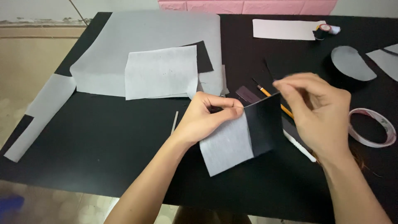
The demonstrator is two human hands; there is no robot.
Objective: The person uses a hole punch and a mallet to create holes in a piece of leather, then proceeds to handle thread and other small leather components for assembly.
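**Head view: two hands on a folded piece**

Head view showed a black worktop from above. In the middle, both hands worked on one folded piece. It was grey on its left half and black on its right half. The fold ran up and down between the two halves, leaning a little.

The left hand sat at the top left of the piece. Its fingers were pressed together and pinched the top edge, right where the grey met the black.

The right hand was at the top right. It looked a bit blurry. Its fingertips were closed on something thin at the black corner, but what they held was too small to tell. So the piece lay below and between the two hands, and the left hand was the one closer to the fold.

Under the right hand lay a yellow pencil and a white stick tool. A roll of clear tape sat just to the right. Farther back were a big grey sheet, a smaller grey sheet on top of it, and a rounded grey cut-out.
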